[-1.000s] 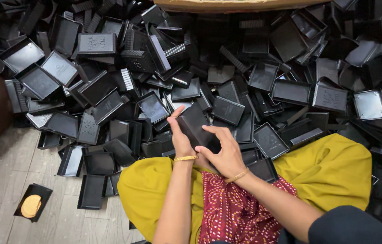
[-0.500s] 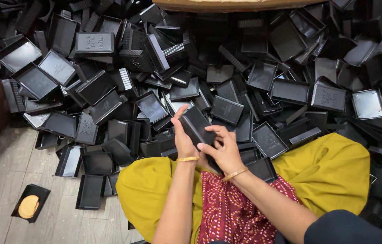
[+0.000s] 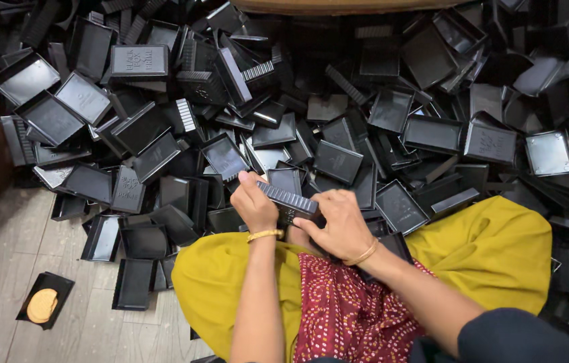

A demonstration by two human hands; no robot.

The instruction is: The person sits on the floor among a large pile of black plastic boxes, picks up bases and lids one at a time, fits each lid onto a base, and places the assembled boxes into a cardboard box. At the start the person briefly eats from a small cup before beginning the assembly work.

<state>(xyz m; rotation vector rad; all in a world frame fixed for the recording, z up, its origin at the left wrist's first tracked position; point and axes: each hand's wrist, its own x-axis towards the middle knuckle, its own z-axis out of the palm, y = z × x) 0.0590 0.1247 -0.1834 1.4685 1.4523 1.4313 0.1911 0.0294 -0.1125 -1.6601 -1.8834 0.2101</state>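
Floor: pale grey wood-look planks, bare at lower left. A large heap of black plastic trays covers it from the top edge to the right. One tray lies apart at lower left, holding a round golden disc.

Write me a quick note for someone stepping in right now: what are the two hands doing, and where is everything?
Left hand: fingers grip the left end of a black ribbed tray, held on edge over the lap.
Right hand: fingers hold the tray's right end and underside.
Things: a large heap of loose black trays covers the floor in front and to both sides. One tray lies apart on the wooden floor at the lower left, with a round tan disc in it.
Done: one tray is out of the heap and in hand.
Left: the heap lies unsorted; no neat stack shows.
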